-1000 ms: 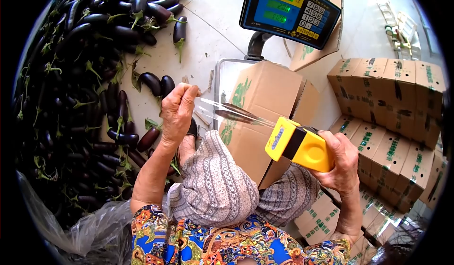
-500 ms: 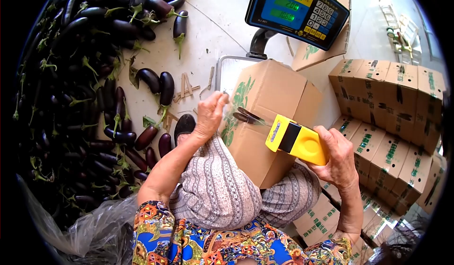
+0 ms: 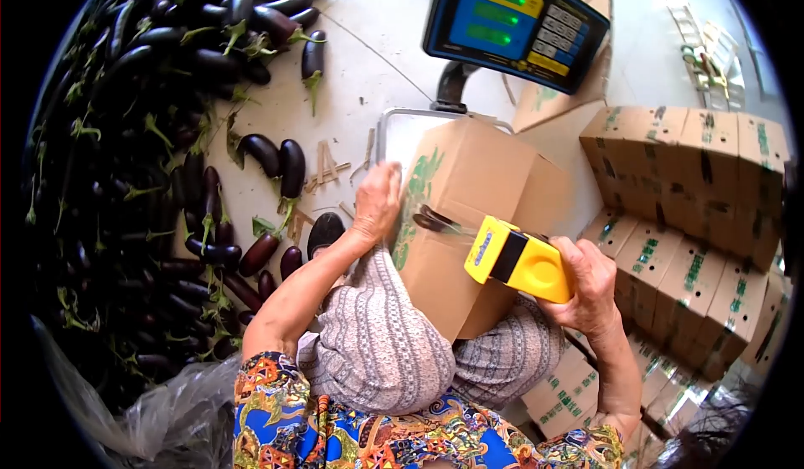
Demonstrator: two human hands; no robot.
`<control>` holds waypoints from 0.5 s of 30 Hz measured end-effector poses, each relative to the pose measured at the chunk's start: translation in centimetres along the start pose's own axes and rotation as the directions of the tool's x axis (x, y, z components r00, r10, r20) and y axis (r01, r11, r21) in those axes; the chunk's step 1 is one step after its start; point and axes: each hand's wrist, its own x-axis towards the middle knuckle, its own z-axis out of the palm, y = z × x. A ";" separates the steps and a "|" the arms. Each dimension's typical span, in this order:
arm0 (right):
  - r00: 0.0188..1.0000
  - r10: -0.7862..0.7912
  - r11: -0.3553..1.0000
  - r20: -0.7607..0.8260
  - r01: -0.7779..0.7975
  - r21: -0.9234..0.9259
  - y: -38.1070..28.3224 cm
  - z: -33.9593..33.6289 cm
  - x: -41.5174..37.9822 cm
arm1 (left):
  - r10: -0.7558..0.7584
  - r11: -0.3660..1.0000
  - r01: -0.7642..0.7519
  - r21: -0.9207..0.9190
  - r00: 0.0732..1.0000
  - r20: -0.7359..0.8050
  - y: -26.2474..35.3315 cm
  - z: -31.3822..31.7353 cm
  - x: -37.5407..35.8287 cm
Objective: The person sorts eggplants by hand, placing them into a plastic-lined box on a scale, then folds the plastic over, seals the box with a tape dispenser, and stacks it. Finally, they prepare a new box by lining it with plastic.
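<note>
A closed cardboard box (image 3: 477, 167) with green print leans, tilted, between the knees and the scale's platform (image 3: 389, 130). My left hand (image 3: 378, 197) is closed, its blurred fingers curled against the box's left edge. In my right hand (image 3: 586, 280) is a yellow tape dispenser (image 3: 532, 268) with a black band, held over the box's right part. The dispenser's front end points toward the box's dark printed marks (image 3: 435, 220). Any tape stretched between the dispenser and my left hand is too faint to make out.
Many loose eggplants (image 3: 142, 184) lie heaped on the floor at the left. The scale's display (image 3: 515, 25) stands behind the box. Printed cardboard boxes (image 3: 678, 176) are stacked at the right. Clear plastic sheeting (image 3: 180, 410) lies at the lower left.
My left hand has come down slightly from a raised pinch to the box's left edge. The dispenser has shifted a little left and down in view. The camera view has moved slightly.
</note>
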 end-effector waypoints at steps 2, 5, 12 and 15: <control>1.000 -0.016 1.000 -0.014 0.016 0.009 0.1 0.0 0.1 | -0.131 0.952 0.115 -0.285 0.991 -0.035 4.8 -0.2 1.6; 0.996 -0.042 0.998 -0.073 0.044 0.033 0.4 0.3 -0.3 | -0.026 0.954 0.035 -0.298 0.999 0.035 3.4 1.7 2.4; 0.993 -0.038 0.998 -0.116 0.044 0.053 0.7 0.6 -1.5 | 0.604 0.780 -0.611 0.138 0.792 0.091 16.9 -3.9 9.7; 0.992 -0.043 0.998 -0.117 0.047 0.033 0.5 0.4 -1.6 | 0.540 0.633 -0.707 0.316 0.695 0.475 17.9 -1.0 9.8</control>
